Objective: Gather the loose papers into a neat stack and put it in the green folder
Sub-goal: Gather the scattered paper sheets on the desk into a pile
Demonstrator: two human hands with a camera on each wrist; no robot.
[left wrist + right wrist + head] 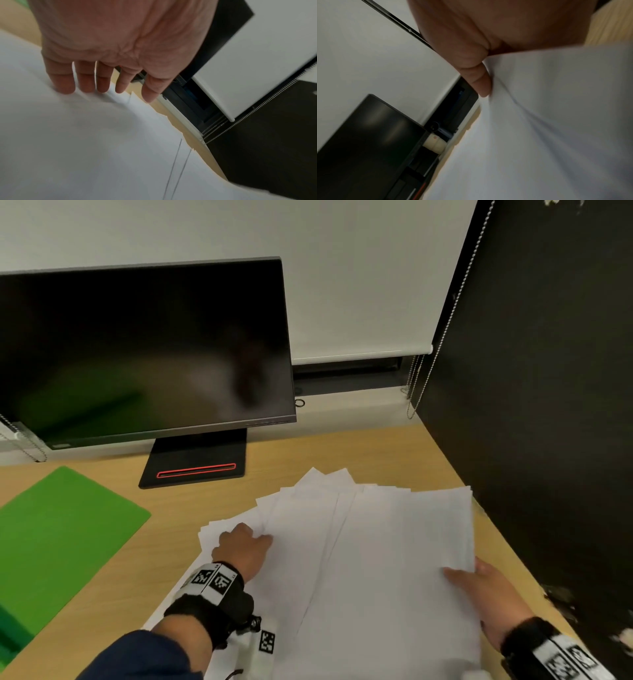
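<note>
Several white papers [376, 559] lie fanned out in a loose, uneven pile on the wooden desk [342, 453]. My left hand [245, 542] rests on the pile's left part. In the left wrist view its straight fingertips [102, 88] press down on the sheets [85, 135]. My right hand [479, 587] holds the pile's right edge, thumb on top and fingers hidden under the sheets. The right wrist view shows the thumb [481, 83] pressed into the creased paper [547, 121]. The green folder [58, 542] lies flat at the far left, apart from both hands.
A dark monitor [144, 354] stands at the back left, its black base [195, 467] just behind the papers. A black partition [548, 405] walls off the right side, close to the pile. A bead chain [445, 337] hangs beside it.
</note>
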